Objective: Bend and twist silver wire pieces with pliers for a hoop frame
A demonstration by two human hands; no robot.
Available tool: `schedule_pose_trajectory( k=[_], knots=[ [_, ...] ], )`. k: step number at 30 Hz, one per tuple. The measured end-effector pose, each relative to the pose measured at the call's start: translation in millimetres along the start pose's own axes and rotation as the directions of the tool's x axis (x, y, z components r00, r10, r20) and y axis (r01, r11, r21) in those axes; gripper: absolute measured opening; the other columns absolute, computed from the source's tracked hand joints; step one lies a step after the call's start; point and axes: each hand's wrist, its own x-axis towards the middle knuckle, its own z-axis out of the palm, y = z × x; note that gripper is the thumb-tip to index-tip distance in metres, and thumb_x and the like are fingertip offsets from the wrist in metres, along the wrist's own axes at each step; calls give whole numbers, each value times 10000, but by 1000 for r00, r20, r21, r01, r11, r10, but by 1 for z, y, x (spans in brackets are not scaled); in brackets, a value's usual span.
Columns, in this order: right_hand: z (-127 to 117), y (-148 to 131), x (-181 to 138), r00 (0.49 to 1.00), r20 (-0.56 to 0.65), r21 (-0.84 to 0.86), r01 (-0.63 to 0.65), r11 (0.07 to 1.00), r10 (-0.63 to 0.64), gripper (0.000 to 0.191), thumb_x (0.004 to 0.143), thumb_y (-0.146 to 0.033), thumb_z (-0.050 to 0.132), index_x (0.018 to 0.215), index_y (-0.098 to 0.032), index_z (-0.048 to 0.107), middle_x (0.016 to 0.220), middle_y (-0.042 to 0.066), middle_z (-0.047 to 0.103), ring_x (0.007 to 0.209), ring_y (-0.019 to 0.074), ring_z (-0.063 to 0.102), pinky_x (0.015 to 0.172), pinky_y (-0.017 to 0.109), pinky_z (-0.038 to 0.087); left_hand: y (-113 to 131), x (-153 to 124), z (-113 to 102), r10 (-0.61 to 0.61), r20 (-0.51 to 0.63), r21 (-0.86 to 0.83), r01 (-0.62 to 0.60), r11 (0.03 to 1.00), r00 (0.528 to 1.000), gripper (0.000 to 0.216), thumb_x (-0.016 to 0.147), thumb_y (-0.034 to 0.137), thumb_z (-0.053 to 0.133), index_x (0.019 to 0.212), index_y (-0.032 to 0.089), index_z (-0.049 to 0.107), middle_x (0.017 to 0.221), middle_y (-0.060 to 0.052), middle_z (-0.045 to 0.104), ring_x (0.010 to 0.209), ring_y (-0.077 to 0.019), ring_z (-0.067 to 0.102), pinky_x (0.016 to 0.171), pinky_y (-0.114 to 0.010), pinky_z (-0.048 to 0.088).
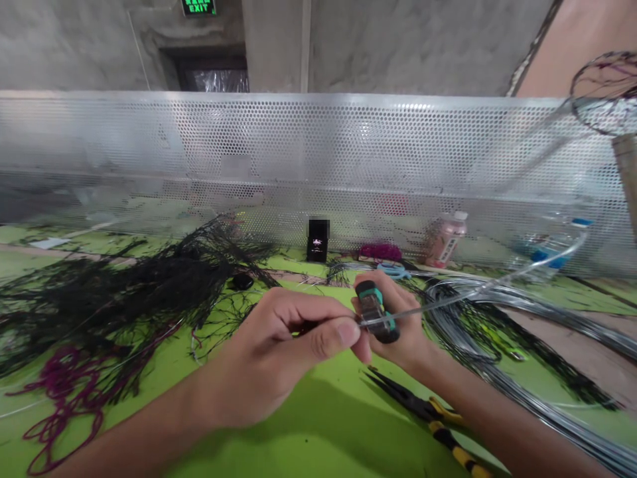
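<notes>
Between its thumb and forefinger, my left hand [293, 358] pinches a silvery wire [438, 304]. The wire runs rightward past my right hand and bends up toward the bottles. My right hand [403, 318] is closed around pliers [375, 311] with black and teal handles, seen end-on just beside the left fingertips. The wire crosses in front of the pliers; their jaws are hidden, so I cannot tell whether they grip it. Long-nose pliers [423, 405] with yellow and black handles lie on the green table [308, 441] below my right hand.
Black wiry strands [149, 285] and purple cord [64, 385] heap at left. A wire coil [527, 392] spreads at right. Blue scissors [393, 270], a small black box [317, 249], a pink bottle [446, 240] and a clear bottle [547, 255] stand or lie before a perforated metal panel [348, 146].
</notes>
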Motion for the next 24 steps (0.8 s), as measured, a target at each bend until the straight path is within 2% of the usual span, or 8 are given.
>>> schedule_pose_trajectory(
  k=[4,9,12,15,20,24],
  knots=[
    [2,1,1,999,29,-3,-28,1000,28,349,768,-165,594,1102,-252,541,949,41,682,773,204,674,674,338,566,-2,3,-2,12,-48,49,-10,999,999,332,1012,374,563,816,177,746,600,44,432,532,-88,278,510,-264,239],
    [1,-2,6,988,151,36,-32,999,26,417,841,-133,520,1244,-242,527,1196,94,668,1112,227,671,912,381,575,-1,3,1,-3,-98,33,6,999,995,311,995,414,596,847,194,759,560,66,325,506,-80,232,477,-259,209],
    [-14,4,0,974,222,2,-57,998,55,425,845,-103,507,1245,-242,536,1245,99,655,1179,237,649,968,405,557,-1,3,2,-38,-114,-12,37,999,993,319,994,439,604,847,193,746,578,62,347,515,-78,250,465,-250,195],
    [-40,14,-19,943,299,-109,-118,987,146,456,823,-75,517,1250,-230,547,1208,102,677,1092,242,681,885,378,577,-2,2,0,-47,-108,-34,44,998,993,294,1000,429,611,869,202,743,609,55,413,530,-73,268,473,-242,196],
    [-82,27,-63,855,424,-352,-147,924,297,584,756,-53,495,1311,-221,562,1262,111,692,1025,264,723,816,372,577,0,2,-2,-42,-86,-19,41,999,995,335,1005,424,609,811,193,755,545,68,312,498,-63,199,455,-241,150],
    [-90,39,-89,807,428,-517,-150,843,406,497,734,-74,543,1198,-212,655,1162,124,733,966,318,737,625,335,529,5,-1,2,-81,-81,36,85,996,993,304,993,420,611,851,191,752,596,40,476,510,-67,382,460,-205,276]
  ],
)
